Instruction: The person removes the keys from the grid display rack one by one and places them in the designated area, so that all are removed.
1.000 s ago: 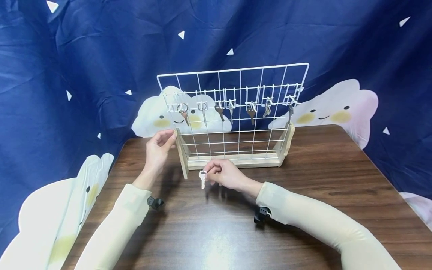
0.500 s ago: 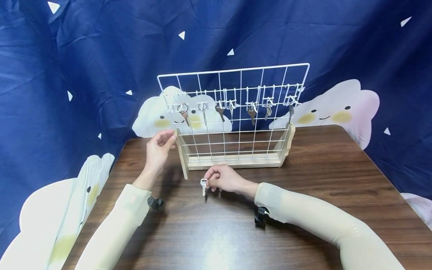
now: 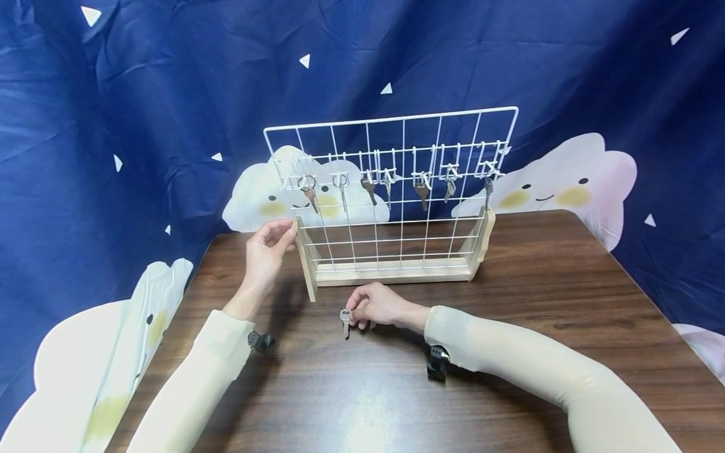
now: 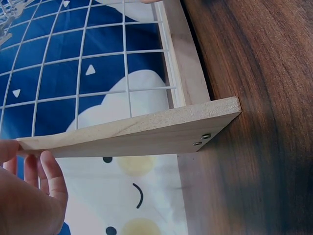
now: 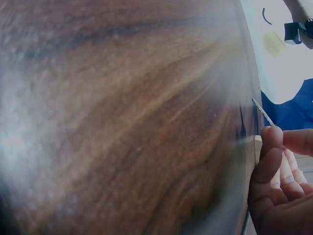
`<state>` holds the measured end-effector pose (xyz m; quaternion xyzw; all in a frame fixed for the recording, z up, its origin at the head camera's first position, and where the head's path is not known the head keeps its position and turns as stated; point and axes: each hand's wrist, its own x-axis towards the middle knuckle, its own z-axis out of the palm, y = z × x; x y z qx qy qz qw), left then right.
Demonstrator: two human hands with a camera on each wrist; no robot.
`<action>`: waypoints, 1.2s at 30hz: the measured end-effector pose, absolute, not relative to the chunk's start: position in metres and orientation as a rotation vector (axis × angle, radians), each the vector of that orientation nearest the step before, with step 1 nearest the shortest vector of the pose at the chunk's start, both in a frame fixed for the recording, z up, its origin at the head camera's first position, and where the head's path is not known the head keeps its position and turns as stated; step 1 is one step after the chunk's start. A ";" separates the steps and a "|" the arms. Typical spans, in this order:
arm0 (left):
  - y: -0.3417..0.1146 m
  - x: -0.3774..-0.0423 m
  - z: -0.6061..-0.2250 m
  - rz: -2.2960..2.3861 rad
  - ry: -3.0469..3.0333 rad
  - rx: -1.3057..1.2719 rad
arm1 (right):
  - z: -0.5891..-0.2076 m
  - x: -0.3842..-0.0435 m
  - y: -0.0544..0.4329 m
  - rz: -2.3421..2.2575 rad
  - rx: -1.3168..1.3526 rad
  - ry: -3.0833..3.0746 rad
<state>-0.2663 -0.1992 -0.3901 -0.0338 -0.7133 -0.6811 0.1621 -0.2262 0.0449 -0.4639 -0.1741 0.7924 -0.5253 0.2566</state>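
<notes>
My right hand (image 3: 381, 306) pinches a silver key (image 3: 345, 323) by its head, the blade pointing down, in front of the rack's base. In the right wrist view the key (image 5: 264, 112) shows edge-on beyond the thumb and forefinger. My left hand (image 3: 269, 246) pinches the upper end of the rack's left wooden side piece (image 3: 306, 261). The left wrist view shows thumb and fingers on either side of that wooden piece (image 4: 137, 127). The white wire grid rack (image 3: 391, 117) stands upright, with several keys hanging from its hooks, among them a brownish key (image 3: 421, 192).
The rack stands on a pale wooden base (image 3: 391, 274) toward the back of a dark wooden table (image 3: 544, 283). Behind it hangs a blue curtain (image 3: 215, 75) printed with clouds and triangles. Black wrist cameras (image 3: 261, 342) sit under both cuffs.
My right hand has come down and slightly toward me with the key, away from the rack's base. The left hand keeps its hold on the wooden side piece.
</notes>
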 end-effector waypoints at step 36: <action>-0.200 -0.265 -0.389 -1.929 -2.051 -0.099 | -0.470 -0.234 0.046 -1.126 -0.545 2.415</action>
